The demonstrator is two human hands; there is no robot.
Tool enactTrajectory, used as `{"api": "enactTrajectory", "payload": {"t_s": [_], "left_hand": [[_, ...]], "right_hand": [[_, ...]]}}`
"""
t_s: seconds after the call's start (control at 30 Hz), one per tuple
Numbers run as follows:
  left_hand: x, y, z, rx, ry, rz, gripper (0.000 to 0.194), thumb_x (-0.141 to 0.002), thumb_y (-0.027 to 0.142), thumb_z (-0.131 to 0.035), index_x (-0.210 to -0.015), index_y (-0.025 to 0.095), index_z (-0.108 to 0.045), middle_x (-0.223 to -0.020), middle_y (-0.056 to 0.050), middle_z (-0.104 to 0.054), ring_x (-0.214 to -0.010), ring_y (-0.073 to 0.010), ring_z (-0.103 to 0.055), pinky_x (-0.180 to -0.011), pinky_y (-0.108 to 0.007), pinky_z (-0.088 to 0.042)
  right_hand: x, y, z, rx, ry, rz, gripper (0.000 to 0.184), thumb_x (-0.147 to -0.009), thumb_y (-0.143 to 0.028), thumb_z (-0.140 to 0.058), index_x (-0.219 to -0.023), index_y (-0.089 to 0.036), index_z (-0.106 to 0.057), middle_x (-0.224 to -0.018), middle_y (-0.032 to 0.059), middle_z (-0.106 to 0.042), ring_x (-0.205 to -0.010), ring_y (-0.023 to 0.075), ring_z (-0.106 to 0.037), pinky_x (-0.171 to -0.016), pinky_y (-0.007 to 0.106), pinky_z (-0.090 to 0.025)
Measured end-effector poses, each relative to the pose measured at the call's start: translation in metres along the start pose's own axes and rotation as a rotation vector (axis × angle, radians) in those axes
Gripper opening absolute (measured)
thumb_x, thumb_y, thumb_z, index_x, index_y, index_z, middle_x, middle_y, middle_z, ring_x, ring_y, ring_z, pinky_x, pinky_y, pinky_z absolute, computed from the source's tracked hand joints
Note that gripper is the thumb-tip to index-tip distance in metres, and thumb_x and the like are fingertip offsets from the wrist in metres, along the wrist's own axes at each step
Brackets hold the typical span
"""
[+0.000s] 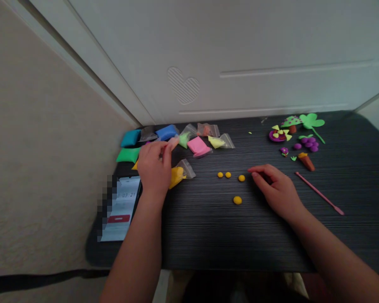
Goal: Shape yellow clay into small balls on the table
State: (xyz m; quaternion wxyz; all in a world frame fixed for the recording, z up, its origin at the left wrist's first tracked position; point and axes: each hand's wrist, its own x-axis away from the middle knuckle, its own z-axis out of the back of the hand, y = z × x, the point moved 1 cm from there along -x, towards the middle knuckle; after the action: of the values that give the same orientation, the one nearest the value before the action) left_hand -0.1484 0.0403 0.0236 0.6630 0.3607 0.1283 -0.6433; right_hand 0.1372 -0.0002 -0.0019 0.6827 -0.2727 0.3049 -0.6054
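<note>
Reaching over a row of bagged clay at the left of a dark, ribbed table (205, 240), a person's left hand (152, 166) brings thumb and forefinger close together near a pale, see-through bit; whether it is pinched between them cannot be told. The right hand (279, 189) is loosely curled, its forefinger extended above the thumb beside the nearest of four small yellow balls (241, 178); whether the two fingertips meet is unclear. Two balls sit side by side farther left, and the fourth lies nearer the person. A yellow packet (177, 176) with a clear zip end lies just right of the left hand, which partly blocks the view of an orange-yellow and a purple piece behind it. Around them are teal, grey, blue, green, light green, orange-red, pink and pale yellow packets. A phone (121, 208) showing a timer lies alongside the left forearm. Beyond the right hand cluster shaped pieces: a purple dish (271, 135) of pale yellow bits, a green clover-like shape (312, 121), purple grapes (310, 144) and a brown cone (307, 162), with a pink stick (319, 193) angled nearer. Behind the table stands a white panel (262, 46) bearing a raised heart (183, 86).
</note>
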Motion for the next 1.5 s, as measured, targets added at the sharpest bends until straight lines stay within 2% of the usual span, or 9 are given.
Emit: {"api": "enactTrajectory", "payload": {"t_s": [0.1,0.23,0.57,0.73,0.9,1.13,1.37,1.43,1.5], "left_hand": [[0.000,0.000,0.001,0.132,0.107,0.132,0.018,-0.082,0.032,-0.049,-0.085,0.018,-0.060,-0.082,-0.002,-0.061,-0.074,-0.0139,-0.056,-0.068,-0.026,-0.042],[-0.001,-0.004,-0.007,0.395,0.113,0.316,0.019,-0.081,0.034,-0.049,-0.083,0.017,-0.058,-0.072,0.000,-0.059,-0.063,-0.0107,-0.055,-0.059,-0.022,-0.043],[0.012,0.031,-0.010,0.666,-0.222,0.320,0.013,-0.079,0.032,-0.052,-0.080,0.019,-0.055,-0.064,0.003,-0.057,-0.053,-0.0100,-0.054,-0.050,-0.021,-0.042],[0.021,0.064,0.008,0.878,-0.369,0.330,0.013,-0.078,0.029,-0.055,-0.085,0.019,-0.059,-0.065,0.003,-0.060,-0.053,-0.0096,-0.055,-0.052,-0.021,-0.045],[0.042,0.092,0.034,1.130,-0.524,0.528,0.022,-0.074,0.026,-0.061,-0.096,0.019,-0.063,-0.073,0.001,-0.065,-0.059,-0.0103,-0.058,-0.062,-0.024,-0.047],[0.073,0.109,0.063,1.352,-0.736,0.721,0.006,-0.070,0.024,-0.066,-0.069,0.018,-0.068,-0.060,0.001,-0.060,-0.057,-0.0103,-0.051,-0.058,-0.024,-0.041],[0.083,0.117,0.076,1.502,-0.837,0.724,0.010,-0.064,0.022,-0.071,-0.062,0.017,-0.063,-0.064,0.000,-0.063,-0.064,-0.0127,-0.055,-0.065,-0.026,-0.041],[0.084,0.118,0.082,1.458,-0.803,0.691,0.011,-0.066,0.024,-0.069,-0.063,0.017,-0.061,-0.063,0.001,-0.060,-0.062,-0.0116,-0.053,-0.062,-0.024,-0.040],[0.086,0.118,0.089,1.316,-0.724,0.620,0.011,-0.068,0.025,-0.067,-0.064,0.019,-0.059,-0.063,0.001,-0.058,-0.061,-0.0113,-0.050,-0.060,-0.024,-0.039]], "right_hand": [[0.000,0.001,0.000,-0.001,0.006,0.006,0.017,-0.083,-0.030,-0.047,-0.093,-0.025,-0.060,-0.088,0.0000,-0.060,-0.078,0.0155,-0.055,-0.069,0.029,-0.041],[-0.001,0.002,-0.001,-0.014,0.012,0.017,0.019,-0.083,-0.031,-0.046,-0.093,-0.024,-0.060,-0.087,0.0007,-0.060,-0.075,0.0155,-0.055,-0.067,0.030,-0.042],[-0.002,0.000,-0.002,-0.075,0.041,0.031,0.022,-0.082,-0.034,-0.047,-0.092,-0.022,-0.062,-0.084,0.0018,-0.061,-0.072,0.0156,-0.054,-0.067,0.031,-0.041],[0.000,-0.002,0.000,-0.129,0.103,0.051,0.026,-0.085,-0.037,-0.043,-0.092,-0.021,-0.062,-0.088,0.0028,-0.061,-0.080,0.0168,-0.055,-0.073,0.031,-0.042],[0.013,-0.022,0.011,-0.232,0.102,0.103,0.032,-0.088,-0.040,-0.037,-0.107,-0.023,-0.056,-0.096,0.0037,-0.061,-0.088,0.0167,-0.056,-0.079,0.031,-0.043],[0.052,-0.056,0.017,-0.670,-0.145,0.016,0.033,-0.084,-0.042,-0.044,-0.110,-0.025,-0.056,-0.105,0.0049,-0.062,-0.101,0.0221,-0.055,-0.082,0.035,-0.046],[0.069,-0.063,0.005,-1.044,-0.161,-0.153,0.030,-0.084,-0.041,-0.043,-0.096,-0.020,-0.060,-0.093,0.0083,-0.066,-0.085,0.0236,-0.062,-0.069,0.036,-0.050],[0.072,-0.065,0.005,-0.983,-0.083,-0.147,0.027,-0.084,-0.039,-0.044,-0.101,-0.022,-0.057,-0.098,0.0076,-0.064,-0.087,0.0220,-0.061,-0.072,0.036,-0.049],[0.077,-0.067,0.008,-0.777,0.126,-0.103,0.028,-0.081,-0.034,-0.051,-0.108,-0.025,-0.051,-0.106,0.0068,-0.059,-0.095,0.0210,-0.057,-0.080,0.037,-0.046]]}}
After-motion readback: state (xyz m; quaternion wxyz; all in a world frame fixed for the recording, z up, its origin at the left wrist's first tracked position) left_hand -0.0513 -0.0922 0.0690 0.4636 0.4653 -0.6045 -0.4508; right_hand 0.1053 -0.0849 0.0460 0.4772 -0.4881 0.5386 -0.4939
